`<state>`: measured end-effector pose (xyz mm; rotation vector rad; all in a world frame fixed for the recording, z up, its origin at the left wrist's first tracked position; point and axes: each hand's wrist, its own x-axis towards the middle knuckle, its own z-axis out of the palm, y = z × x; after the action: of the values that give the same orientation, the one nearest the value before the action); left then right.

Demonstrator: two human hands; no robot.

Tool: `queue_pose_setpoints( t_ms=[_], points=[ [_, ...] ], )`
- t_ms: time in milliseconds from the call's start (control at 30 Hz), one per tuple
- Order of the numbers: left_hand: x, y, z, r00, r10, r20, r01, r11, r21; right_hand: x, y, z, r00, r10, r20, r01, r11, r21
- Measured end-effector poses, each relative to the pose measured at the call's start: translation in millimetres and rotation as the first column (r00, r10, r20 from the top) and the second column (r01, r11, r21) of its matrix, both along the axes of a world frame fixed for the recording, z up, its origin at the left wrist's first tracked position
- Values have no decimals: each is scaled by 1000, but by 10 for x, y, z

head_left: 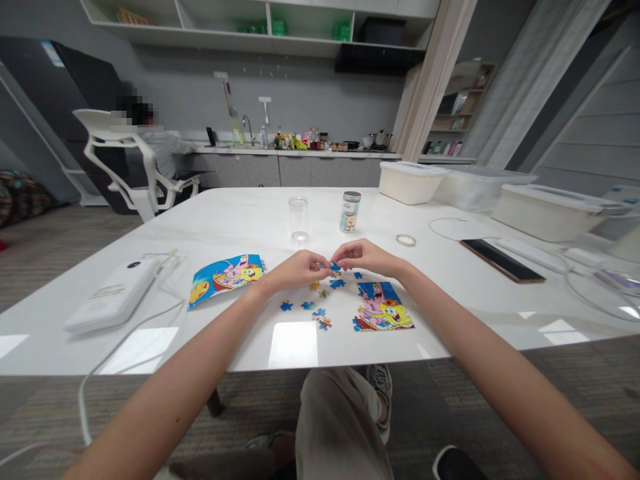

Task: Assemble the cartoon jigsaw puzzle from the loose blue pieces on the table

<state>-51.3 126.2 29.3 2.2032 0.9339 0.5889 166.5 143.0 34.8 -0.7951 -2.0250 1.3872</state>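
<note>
Okay, your left hand point(297, 270) and right hand point(363, 257) were together above the white table point(235, 217), fingers curled inward, not spread, with the fingertips point(327, 261) of both hands closing around a small blue jigsaw piece point(335, 267). Couldn't tell which hand was actually pinching it, as the contact was too small to read. That piece sat between your hands, above the loose pieces point(320, 312) scattered on the tabletop, mostly blue, some with yellow showing. Joined puzzle section point(383, 308) lay just beyond your right wrist's line, nearer the table edge, showing two cartoon characters, with a ragged edge on its left side. Printed picture sheet point(226, 280) lay left of your left hand, slightly tilted on the table, same cartoon art. Farther out, a clear plastic cup point(298, 217) and a cylindrical jar point(351, 211) with a grey lid stood upright, well apart from your hands. Small transparent ring point(406, 240) lay right of the jar. Dark phone point(503, 261) lay out to the right, with white lidded storage boxes point(547, 212) behind it. White power bank point(113, 293) with a cable point(165, 287) lay to the left. Seated person point(160, 143) in a white chair point(120, 153) was at the far left, facing the counter, hands hidden.
</note>
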Motion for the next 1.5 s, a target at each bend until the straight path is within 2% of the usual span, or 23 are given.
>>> queue_pose_setpoints(
  t_ms=[133,333,567,800,1233,1400,1500],
  points=[
    [-1,13,-18,1000,-2,-7,2,1000,-19,-1,-7,11,1000,-4,14,4,999,41],
    [4,16,-12,1000,3,3,-3,1000,-4,-8,3,-8,1000,-7,-15,7,1000,-1],
    [5,1,10,1000,8,15,-8,1000,-12,30,48,-24,995,78,-54,-78,997,5],
    [6,0,17,1000,-1,12,1,999,-46,33,34,-25,998,59,-22,-59,998,9],
    [9,-7,23,1000,-6,-9,5,1000,-28,2,-7,-2,998,58,-8,-58,998,-24],
    [8,7,-3,999,6,-52,-5,1000,21,13,22,-29,998,54,11,-53,998,-26],
    [7,-3,-3,993,-2,-115,13,996,94,38,58,-59,993,72,91,-72,997,5]
  ],
)
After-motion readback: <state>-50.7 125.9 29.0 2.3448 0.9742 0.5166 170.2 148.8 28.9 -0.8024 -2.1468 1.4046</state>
